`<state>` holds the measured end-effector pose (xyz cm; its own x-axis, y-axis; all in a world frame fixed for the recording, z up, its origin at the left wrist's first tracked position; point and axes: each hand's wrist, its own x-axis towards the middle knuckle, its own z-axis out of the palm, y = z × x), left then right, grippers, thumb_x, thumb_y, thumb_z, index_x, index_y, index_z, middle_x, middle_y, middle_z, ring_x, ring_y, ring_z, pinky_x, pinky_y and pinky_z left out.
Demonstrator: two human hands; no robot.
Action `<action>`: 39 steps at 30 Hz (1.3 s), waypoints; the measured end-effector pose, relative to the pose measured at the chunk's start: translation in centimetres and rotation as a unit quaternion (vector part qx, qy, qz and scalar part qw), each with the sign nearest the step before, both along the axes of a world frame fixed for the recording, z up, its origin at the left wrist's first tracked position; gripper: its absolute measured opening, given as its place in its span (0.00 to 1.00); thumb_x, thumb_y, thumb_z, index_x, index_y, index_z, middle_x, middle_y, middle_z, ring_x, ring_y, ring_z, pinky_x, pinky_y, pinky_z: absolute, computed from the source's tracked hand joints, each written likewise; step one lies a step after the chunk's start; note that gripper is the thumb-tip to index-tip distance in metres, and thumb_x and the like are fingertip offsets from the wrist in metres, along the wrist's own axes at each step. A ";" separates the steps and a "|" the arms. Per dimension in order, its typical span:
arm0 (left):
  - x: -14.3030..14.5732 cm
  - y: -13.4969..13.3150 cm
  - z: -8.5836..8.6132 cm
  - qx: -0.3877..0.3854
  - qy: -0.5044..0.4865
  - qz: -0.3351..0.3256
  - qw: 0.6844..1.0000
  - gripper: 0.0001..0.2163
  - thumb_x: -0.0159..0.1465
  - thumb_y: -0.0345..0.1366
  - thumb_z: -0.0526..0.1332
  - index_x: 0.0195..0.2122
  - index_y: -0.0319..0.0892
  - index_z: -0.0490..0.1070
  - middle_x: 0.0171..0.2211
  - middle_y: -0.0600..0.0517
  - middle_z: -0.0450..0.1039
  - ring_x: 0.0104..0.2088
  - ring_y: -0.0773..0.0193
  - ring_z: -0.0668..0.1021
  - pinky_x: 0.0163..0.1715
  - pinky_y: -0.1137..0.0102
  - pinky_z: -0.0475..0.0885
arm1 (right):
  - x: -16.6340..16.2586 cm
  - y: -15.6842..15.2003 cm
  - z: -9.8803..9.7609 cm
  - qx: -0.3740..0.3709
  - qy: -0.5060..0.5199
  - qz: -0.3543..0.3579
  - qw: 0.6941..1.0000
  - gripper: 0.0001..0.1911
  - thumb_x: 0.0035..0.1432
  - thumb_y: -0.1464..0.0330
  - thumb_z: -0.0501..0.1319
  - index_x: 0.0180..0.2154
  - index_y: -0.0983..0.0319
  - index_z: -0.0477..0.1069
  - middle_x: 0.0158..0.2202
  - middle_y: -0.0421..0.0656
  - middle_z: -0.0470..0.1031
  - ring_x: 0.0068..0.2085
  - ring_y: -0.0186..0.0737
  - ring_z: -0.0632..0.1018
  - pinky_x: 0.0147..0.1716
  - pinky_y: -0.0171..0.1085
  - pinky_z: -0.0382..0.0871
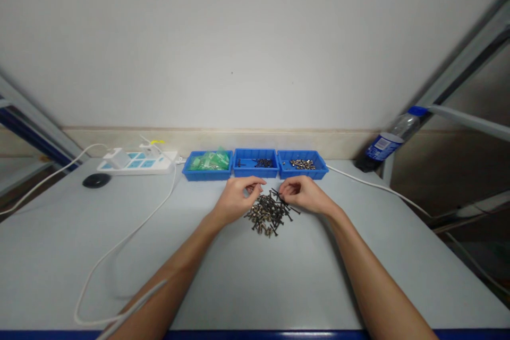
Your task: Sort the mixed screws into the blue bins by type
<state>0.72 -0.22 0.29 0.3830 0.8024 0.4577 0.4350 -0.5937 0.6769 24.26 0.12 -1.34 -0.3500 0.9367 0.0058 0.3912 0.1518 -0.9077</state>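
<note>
A heap of mixed screws (265, 215), some black and long, others brassy and short, lies loose on the table. My left hand (238, 199) hovers at the heap's upper left, its fingers curled and brought close to the thumb; whatever they may hold is too small to make out. On the other side, my right hand (302, 194) pinches at the heap's upper right edge, with a black screw at its fingertips. Behind the hands stand three blue trays: the middle tray (255, 172) holds dark screws, the right tray (305, 174) brassy pieces, the left tray (207, 175) green plastic bags.
A white power strip (165, 166) with plugs sits at the back left, near a black round disc (96, 180). Its white cable (131, 234) loops over the table to my left forearm. A blue-capped bottle (384, 144) leans at the back right beside a metal frame.
</note>
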 end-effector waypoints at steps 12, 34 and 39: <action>0.8 -0.4 -0.5 -0.037 -0.045 -0.010 0.998 0.09 0.64 0.31 0.60 0.42 0.39 0.78 0.30 0.51 0.81 0.30 0.66 0.80 0.35 0.72 0.75 | 0.0 -0.2 1.1 -0.047 0.145 -0.023 0.988 0.10 0.45 0.66 0.71 0.32 0.63 0.80 0.28 0.46 0.81 0.31 0.40 0.80 0.37 0.41 0.74; -0.5 2.3 -1.0 -0.172 -0.283 0.069 0.941 0.21 0.57 0.38 0.69 0.51 0.35 0.75 0.47 0.41 0.80 0.47 0.55 0.82 0.55 0.58 0.75 | -0.4 -0.1 0.5 0.050 -0.015 -0.061 0.997 0.07 0.47 0.73 0.64 0.32 0.65 0.77 0.24 0.42 0.76 0.25 0.35 0.74 0.28 0.35 0.68; -1.0 2.5 -1.0 -0.182 -0.236 0.048 0.953 0.19 0.61 0.38 0.65 0.51 0.35 0.74 0.44 0.40 0.81 0.43 0.56 0.83 0.50 0.61 0.78 | -0.8 -0.1 0.0 0.069 -0.060 -0.052 0.994 0.08 0.45 0.74 0.61 0.30 0.65 0.77 0.24 0.43 0.77 0.26 0.36 0.75 0.28 0.34 0.69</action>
<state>-0.27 2.31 -0.71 0.1190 0.9619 0.2462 0.0712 -0.2556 0.9642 23.44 0.04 -1.34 -0.2563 0.9613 0.1007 0.5159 0.2241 -0.8268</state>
